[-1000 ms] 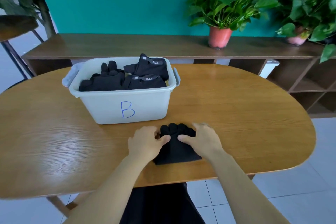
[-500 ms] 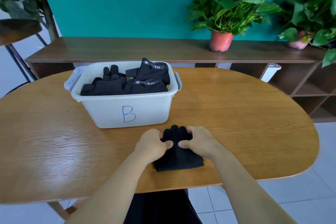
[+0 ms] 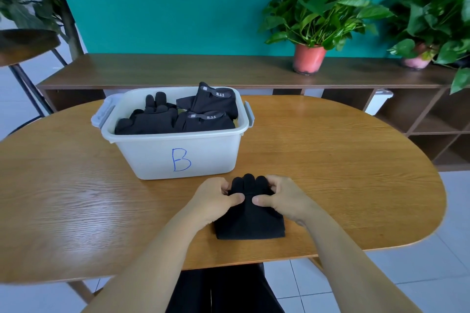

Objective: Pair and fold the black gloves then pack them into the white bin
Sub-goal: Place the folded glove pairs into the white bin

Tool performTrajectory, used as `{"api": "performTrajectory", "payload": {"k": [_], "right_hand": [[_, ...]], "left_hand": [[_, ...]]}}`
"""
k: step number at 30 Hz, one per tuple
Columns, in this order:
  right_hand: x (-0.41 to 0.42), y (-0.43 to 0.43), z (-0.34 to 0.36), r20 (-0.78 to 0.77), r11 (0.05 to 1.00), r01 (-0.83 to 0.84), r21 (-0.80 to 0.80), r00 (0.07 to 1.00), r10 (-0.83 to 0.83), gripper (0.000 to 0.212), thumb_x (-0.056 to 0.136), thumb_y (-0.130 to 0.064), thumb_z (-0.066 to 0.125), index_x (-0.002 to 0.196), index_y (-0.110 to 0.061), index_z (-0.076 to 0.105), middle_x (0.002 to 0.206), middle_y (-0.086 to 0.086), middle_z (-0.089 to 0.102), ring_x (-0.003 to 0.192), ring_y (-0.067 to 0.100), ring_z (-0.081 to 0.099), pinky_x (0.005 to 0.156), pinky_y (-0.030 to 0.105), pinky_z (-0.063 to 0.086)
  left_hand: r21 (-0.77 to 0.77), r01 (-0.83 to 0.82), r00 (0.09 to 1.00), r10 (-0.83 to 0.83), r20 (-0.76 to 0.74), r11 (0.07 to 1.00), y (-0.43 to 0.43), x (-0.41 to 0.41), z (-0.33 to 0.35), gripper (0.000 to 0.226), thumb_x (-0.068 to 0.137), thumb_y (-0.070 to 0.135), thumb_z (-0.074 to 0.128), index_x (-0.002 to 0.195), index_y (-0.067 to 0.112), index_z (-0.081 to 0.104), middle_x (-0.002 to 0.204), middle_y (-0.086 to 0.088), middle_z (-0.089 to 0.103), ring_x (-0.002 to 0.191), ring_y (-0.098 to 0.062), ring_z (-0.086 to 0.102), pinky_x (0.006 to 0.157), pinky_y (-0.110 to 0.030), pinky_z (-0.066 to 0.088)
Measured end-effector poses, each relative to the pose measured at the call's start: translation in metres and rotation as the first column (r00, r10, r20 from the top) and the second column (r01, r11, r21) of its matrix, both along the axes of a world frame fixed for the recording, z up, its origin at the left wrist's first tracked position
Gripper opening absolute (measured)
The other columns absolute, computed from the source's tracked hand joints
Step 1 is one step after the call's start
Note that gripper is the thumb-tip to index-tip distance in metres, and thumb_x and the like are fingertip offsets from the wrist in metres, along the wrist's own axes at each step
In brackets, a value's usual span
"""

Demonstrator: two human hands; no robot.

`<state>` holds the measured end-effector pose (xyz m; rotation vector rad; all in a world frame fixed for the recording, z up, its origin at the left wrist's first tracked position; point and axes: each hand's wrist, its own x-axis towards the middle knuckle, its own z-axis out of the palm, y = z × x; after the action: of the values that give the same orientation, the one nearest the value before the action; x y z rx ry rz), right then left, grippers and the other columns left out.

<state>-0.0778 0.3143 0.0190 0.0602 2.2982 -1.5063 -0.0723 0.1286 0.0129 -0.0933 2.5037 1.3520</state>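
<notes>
- The left hand [image 3: 216, 201], low in the middle of the frame, grips the left side of a stacked pair of black gloves [image 3: 250, 221]. Its thumb lies on top and its fingers curl round the edge.
- The right hand [image 3: 282, 198] grips the right side the same way, its thumb pressed down just beside the other thumb.
- The pair lies flat near the front edge of the table [image 3: 343, 173], finger ends pointing away from the person and cuffs toward them.
- The table is oval, of glossy light wood with a clear grain and a pale sheen at its left.
- Just behind the hands, left of centre, stands the white bin [image 3: 203, 152], with a blue letter B on its front wall and grey handles at both ends.
- More folded gloves [image 3: 157, 119] fill the bin to its rim, two showing a 5.11 label.
- Beyond the table a dark wooden sideboard [image 3: 178, 71] runs along a teal wall [image 3: 165, 2], with open compartments at the right.
- On the sideboard stand a leafy plant in a red pot [image 3: 309, 58], upper right, and another in a pink pot [image 3: 415, 61] at the right edge.
- A dark round stool [image 3: 23, 43] on thin legs sits at upper left under more leaves.
- Pale floor tiles [image 3: 452, 249] show at lower right.
</notes>
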Motion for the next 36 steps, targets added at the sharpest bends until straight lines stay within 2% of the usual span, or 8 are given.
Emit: {"api": "performTrajectory", "payload": {"k": [12,17,19,21,24,28,32,36], "right_hand": [[0.013,-0.003,0.094,-0.164,0.999,-0.024,-0.042,0.986,0.016,0.026,0.082,-0.002,0.074,0.107,-0.007,0.067,0.099,0.013,0.073,0.092,0.026,0.071,0.089,0.042,0.057],[0.005,-0.032,0.148,-0.255,0.995,-0.091,-0.049,0.964,0.076,0.023,0.084,0.002,0.071,0.105,-0.008,0.069,0.089,0.005,0.073,0.082,0.017,0.070,0.073,0.028,0.057],[-0.004,-0.049,0.164,-0.276,0.991,-0.124,-0.044,0.955,0.107,0.023,0.084,-0.002,0.072,0.105,-0.011,0.069,0.093,0.006,0.074,0.089,0.020,0.070,0.079,0.031,0.056],[-0.018,-0.070,0.177,-0.298,0.989,-0.149,-0.026,0.945,0.134,0.023,0.084,-0.004,0.073,0.106,-0.009,0.070,0.095,0.007,0.074,0.092,0.022,0.070,0.081,0.034,0.055],[-0.047,-0.101,0.192,-0.319,0.984,-0.175,-0.030,0.935,0.157,0.019,0.084,-0.004,0.073,0.102,-0.006,0.069,0.092,0.008,0.073,0.091,0.025,0.070,0.080,0.037,0.056],[-0.090,-0.140,0.205,-0.314,0.981,-0.191,-0.028,0.934,0.173,0.011,0.085,-0.005,0.073,0.092,-0.010,0.067,0.081,0.004,0.070,0.074,0.018,0.068,0.061,0.028,0.056],[-0.141,-0.170,0.210,-0.330,0.981,-0.192,-0.017,0.927,0.176,0.027,0.083,-0.002,0.074,0.108,0.000,0.065,0.095,0.011,0.072,0.090,0.025,0.070,0.089,0.045,0.056],[-0.184,-0.188,0.208,-0.340,0.978,-0.203,-0.052,0.924,0.174,0.027,0.084,-0.001,0.072,0.110,-0.003,0.064,0.098,0.010,0.071,0.090,0.023,0.070,0.082,0.038,0.057]], "left_hand": [[0.166,0.035,0.994,-0.016,-0.112,0.985,-0.011,0.018,0.093,0.012,0.088,0.024,0.071,0.093,0.013,0.071,0.092,-0.006,0.075,0.090,-0.019,0.071,0.084,-0.033,0.055],[0.151,0.007,0.977,0.025,-0.210,0.988,-0.041,0.014,0.143,0.024,0.085,0.027,0.074,0.097,0.006,0.071,0.089,0.005,0.067,0.084,-0.010,0.064,0.069,-0.020,0.047],[0.150,-0.027,0.974,0.060,-0.218,0.988,-0.058,0.008,0.161,0.024,0.085,0.028,0.075,0.101,0.011,0.071,0.100,0.003,0.070,0.092,-0.012,0.066,0.073,-0.023,0.050],[0.145,-0.061,0.971,0.093,-0.221,0.988,-0.078,0.002,0.177,0.013,0.086,0.025,0.075,0.092,0.014,0.073,0.095,0.000,0.074,0.089,-0.015,0.068,0.079,-0.029,0.053],[0.143,-0.114,0.964,0.145,-0.225,0.983,-0.108,-0.017,0.197,0.020,0.082,0.029,0.079,0.093,0.013,0.073,0.096,-0.006,0.075,0.092,-0.025,0.069,0.087,-0.038,0.053],[0.131,-0.138,0.963,0.164,-0.213,0.982,-0.142,-0.054,0.211,0.026,0.083,0.026,0.078,0.102,0.009,0.072,0.094,-0.003,0.072,0.087,-0.019,0.066,0.083,-0.032,0.051],[0.137,-0.170,0.960,0.196,-0.201,0.976,-0.167,-0.100,0.221,0.024,0.085,0.022,0.077,0.102,0.007,0.070,0.097,-0.005,0.073,0.083,-0.015,0.066,0.075,-0.027,0.054],[0.147,-0.183,0.956,0.211,-0.206,0.972,-0.186,-0.142,0.223,0.026,0.083,0.018,0.079,0.101,0.002,0.070,0.101,-0.013,0.074,0.096,-0.026,0.071,0.092,-0.043,0.056]]}}
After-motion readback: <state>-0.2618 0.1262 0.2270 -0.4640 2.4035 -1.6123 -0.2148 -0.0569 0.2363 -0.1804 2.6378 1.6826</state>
